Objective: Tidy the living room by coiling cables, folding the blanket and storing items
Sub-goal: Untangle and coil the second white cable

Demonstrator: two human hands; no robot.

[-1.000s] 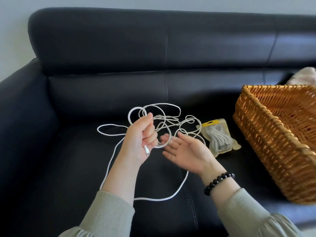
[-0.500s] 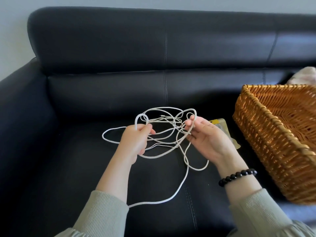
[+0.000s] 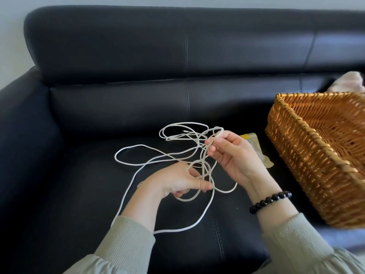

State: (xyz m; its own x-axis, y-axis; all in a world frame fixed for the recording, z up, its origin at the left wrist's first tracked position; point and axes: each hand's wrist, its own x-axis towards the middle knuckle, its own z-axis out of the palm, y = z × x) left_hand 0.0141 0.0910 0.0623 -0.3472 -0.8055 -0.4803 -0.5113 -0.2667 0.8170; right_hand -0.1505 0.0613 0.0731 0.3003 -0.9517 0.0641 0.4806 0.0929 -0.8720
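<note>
Sofa [image 3: 98, 194]: black, cropped right and below.
Basket [image 3: 292, 155]: wicker, far right, cropped.
White cable [image 3: 138, 145]: tangled, centre seat.
Right hand [image 3: 237, 157]: pinches raised loop.
Left hand [image 3: 175, 180]: curled round lower loops.
Pouch [image 3: 253, 140]: half hidden behind right hand.

Your sofa [image 3: 118, 56] is plain black all over, with faint stitched seam lines. The cable [image 3: 183, 123] is white, so it really pops against that. The basket [image 3: 316, 175] is a golden-brown weave, orange where the light hits. The pouch [image 3: 254, 139] is clear with a yellow top. Your bracelet [image 3: 270, 198] is glossy black beads, your sleeves [image 3: 126, 244] are a pale sage green with fine ribbing, the wall [image 3: 11, 36] is light grey, and the cloth [image 3: 351, 82] behind the basket is pale pink.
</note>
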